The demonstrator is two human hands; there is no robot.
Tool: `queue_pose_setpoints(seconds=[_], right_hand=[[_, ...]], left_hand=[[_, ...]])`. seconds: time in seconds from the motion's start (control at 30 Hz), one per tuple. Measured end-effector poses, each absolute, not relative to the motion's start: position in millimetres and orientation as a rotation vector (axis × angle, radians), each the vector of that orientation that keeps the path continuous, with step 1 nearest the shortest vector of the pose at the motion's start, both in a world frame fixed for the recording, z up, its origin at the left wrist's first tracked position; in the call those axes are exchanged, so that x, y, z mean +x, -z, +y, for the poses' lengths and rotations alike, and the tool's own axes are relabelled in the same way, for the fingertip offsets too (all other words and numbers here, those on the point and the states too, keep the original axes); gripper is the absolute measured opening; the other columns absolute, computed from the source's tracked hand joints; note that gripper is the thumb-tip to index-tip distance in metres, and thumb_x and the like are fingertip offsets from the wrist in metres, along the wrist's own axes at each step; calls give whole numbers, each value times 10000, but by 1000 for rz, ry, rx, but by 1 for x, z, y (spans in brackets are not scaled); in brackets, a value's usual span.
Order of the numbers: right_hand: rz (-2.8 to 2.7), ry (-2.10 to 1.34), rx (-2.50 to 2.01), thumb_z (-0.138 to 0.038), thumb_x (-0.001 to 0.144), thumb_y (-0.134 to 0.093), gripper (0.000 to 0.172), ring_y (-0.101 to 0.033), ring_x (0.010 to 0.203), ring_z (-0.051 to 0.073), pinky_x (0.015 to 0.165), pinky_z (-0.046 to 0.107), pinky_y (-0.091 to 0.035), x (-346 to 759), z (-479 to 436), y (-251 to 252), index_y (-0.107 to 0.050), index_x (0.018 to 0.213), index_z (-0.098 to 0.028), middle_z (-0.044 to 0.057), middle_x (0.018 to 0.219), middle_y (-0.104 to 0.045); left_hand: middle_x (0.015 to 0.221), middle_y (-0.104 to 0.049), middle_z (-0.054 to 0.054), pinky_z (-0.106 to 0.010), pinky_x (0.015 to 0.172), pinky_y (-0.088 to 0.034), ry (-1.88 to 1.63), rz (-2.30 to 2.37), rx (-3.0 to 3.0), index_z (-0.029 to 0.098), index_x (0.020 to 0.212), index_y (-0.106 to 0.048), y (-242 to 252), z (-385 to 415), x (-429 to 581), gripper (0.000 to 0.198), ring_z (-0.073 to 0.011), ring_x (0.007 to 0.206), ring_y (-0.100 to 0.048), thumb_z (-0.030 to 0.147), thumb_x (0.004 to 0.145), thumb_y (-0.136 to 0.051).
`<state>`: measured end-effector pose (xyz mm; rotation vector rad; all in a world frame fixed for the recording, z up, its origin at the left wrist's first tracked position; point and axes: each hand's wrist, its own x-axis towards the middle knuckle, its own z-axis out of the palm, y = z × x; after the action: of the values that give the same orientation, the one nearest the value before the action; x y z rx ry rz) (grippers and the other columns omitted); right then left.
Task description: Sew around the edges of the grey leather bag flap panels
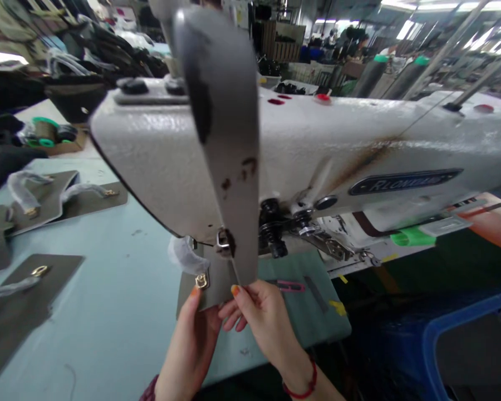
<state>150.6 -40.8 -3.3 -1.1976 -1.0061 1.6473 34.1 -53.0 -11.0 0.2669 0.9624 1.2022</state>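
A grey-brown panel [217, 282] with a gold buckle [201, 280] and a plastic-wrapped handle [186, 254] lies at the front of a white sewing machine [158, 150]. My left hand [194, 334] grips the panel's near edge, its thumb just below the buckle. On the panel's right side my right hand [261, 317] pinches the edge between thumb and fingers, close under the machine's metal lever [234, 156]. The lever hides part of the panel.
More panels with wrapped handles [94, 201] lie on the pale blue table [117, 312] at left. A pink-handled tool [291, 286] rests right of my right hand. Thread spools [45, 132] sit at back left. A blue bin [430, 340] stands at lower right.
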Motion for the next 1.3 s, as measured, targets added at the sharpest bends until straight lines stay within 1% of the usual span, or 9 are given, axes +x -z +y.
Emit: queue_pose_setpoints(seconds=[0.13,0.23,0.37,0.57,0.77,0.9,1.0,1.17,1.3], right_hand=[[-1048,-1630,-1217,-563,888,-539,454,-649,442,127,422,166,-439,151,-40,3,-603,721,-146,56,582,-710],[-1050,-1643,-1232,-573,873,-544,457,-631,413,121,415,166,-426,152,-39,0,-589,705,-151,45,559,-699],[-1054,-1654,-1239,-573,868,-549,459,-628,418,116,411,157,-416,154,-38,-2,-582,696,-149,45,555,-694],[-1052,-1657,-1228,-583,888,-532,486,-634,434,119,419,157,-416,154,-41,-2,-603,700,-140,49,547,-686],[-1033,-1595,-1258,-603,880,-534,506,-617,411,113,423,167,-420,152,-35,-3,-604,665,-151,33,511,-660],[-1028,-1563,-1257,-602,869,-543,533,-579,372,95,408,157,-414,149,-27,-3,-585,587,-152,12,459,-619],[-1011,-1541,-1276,-581,867,-553,521,-571,368,89,403,152,-414,146,-21,-1,-582,575,-150,12,460,-622],[-987,-1508,-1284,-569,863,-559,495,-576,384,91,413,157,-428,142,-13,-1,-586,595,-154,15,491,-645],[-999,-1488,-1288,-586,868,-540,529,-580,402,88,428,152,-433,139,-8,0,-586,567,-153,11,475,-624]], left_hand=[[595,-608,-21,-285,534,-465,-1052,1243,383,162,629,-653,8,-47,29,372,-163,544,-530,517,698,-741],[541,-518,8,-261,509,-414,-1001,1329,477,184,541,-580,8,-51,24,407,-145,524,-462,524,688,-748],[542,-472,15,-244,531,-373,-965,1339,615,178,517,-520,9,-54,20,452,-132,552,-409,524,735,-713],[555,-447,15,-240,530,-359,-950,1416,796,171,546,-521,6,-52,15,444,-128,565,-379,523,753,-695],[555,-428,18,-238,504,-355,-974,1485,801,178,555,-498,4,-43,18,466,-121,554,-360,565,701,-713],[543,-424,17,-233,500,-345,-956,1471,794,167,524,-506,5,-37,17,509,-112,548,-358,614,689,-686],[505,-408,21,-242,490,-329,-920,1483,786,167,466,-491,12,-31,14,545,-109,531,-346,629,694,-669],[464,-434,18,-276,515,-369,-943,1462,725,167,481,-563,32,-22,8,517,-133,514,-403,631,672,-685],[446,-401,32,-273,508,-364,-952,1462,731,180,458,-528,37,-14,7,527,-125,496,-384,633,682,-675]])
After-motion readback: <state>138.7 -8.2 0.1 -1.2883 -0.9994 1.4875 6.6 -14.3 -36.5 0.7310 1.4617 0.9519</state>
